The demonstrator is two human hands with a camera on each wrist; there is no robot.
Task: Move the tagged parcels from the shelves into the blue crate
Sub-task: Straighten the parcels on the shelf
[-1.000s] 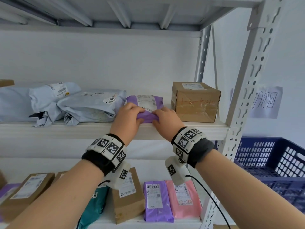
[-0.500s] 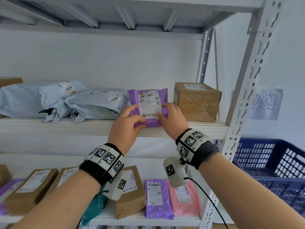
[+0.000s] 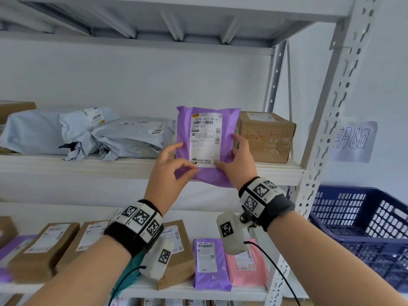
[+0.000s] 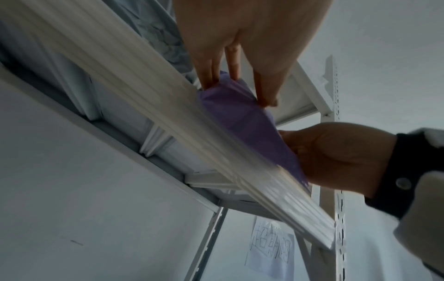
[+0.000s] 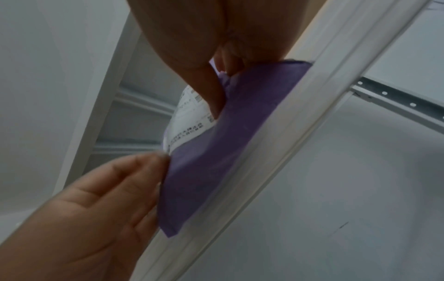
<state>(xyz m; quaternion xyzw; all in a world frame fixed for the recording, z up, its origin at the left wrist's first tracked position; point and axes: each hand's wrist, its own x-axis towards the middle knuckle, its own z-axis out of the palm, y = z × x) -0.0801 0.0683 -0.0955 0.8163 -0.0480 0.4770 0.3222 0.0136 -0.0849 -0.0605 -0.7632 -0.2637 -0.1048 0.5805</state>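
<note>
Both hands, left hand and right hand, pinch the purple parcel upright; next, swing it right into the blue crate.

The purple parcel hides the fingers of both hands behind it, and its label carries small print too fine to read. In the left wrist view the shelf edge is streaked with motion blur and covers part of the parcel. The blue crate is cut off by the head view's right edge. A brown box at far left is cropped too.
</note>
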